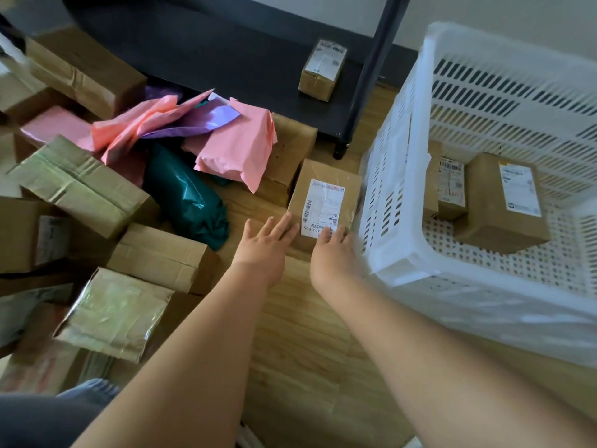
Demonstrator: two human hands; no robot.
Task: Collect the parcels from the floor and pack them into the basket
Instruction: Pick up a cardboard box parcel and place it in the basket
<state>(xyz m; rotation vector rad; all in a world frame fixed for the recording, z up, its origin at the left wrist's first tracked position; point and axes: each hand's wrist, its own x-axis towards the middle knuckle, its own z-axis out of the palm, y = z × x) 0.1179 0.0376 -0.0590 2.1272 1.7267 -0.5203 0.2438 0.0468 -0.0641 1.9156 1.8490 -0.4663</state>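
Parcels (97,195) litter wooden floor (303,334) beside white basket (403,253), black shelf (226,56).

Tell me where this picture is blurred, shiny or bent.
Head view: the white basket smears at its near rim; the taped box at lower left gives off glare; the shelf post leans from wide-angle distortion; the labelled box by both hands stays fairly sharp.
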